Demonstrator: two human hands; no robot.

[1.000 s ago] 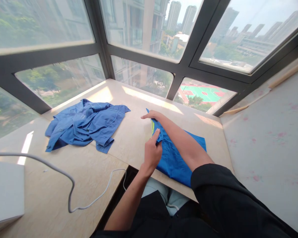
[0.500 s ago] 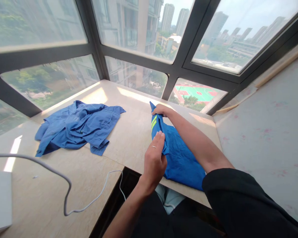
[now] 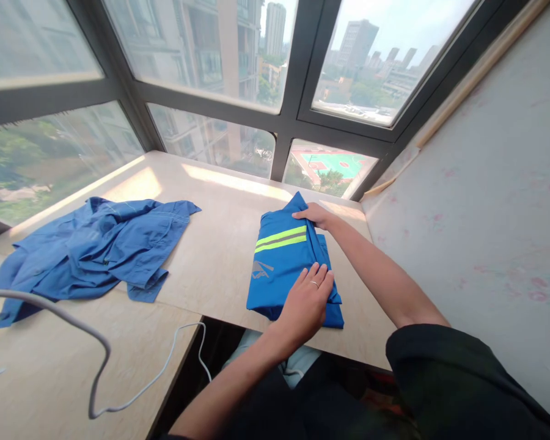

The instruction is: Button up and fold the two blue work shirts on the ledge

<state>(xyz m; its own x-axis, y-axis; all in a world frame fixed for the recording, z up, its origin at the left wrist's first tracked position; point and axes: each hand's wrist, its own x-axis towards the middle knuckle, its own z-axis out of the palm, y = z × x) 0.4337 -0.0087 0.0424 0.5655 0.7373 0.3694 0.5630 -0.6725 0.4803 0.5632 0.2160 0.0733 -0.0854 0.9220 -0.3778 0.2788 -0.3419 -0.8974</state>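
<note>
A bright blue work jacket [image 3: 277,272], folded into a compact bundle with a yellow-and-grey reflective stripe and a grey print on top, lies in front of me. My right hand [image 3: 315,215] pinches its far right edge, the thumb on top and the other fingers partly hidden beyond the cloth. Over the near right part of the bundle lies my left hand [image 3: 308,296], its fingers stretched out on the fabric. More layers of the same blue cloth show beneath, on the right.
A second, duller blue garment [image 3: 105,244] is spread loosely on the pale tabletop [image 3: 211,244] at the left. A grey cable [image 3: 103,360] loops across the front left. Windows [image 3: 211,140] line the back, and a flowered wall [image 3: 476,232] stands at the right.
The jacket's right part, spread out before, is now covered by the folded-over section, whose stripe and print face up. Both hands have brought the fold across. My view has turned rightward.
</note>
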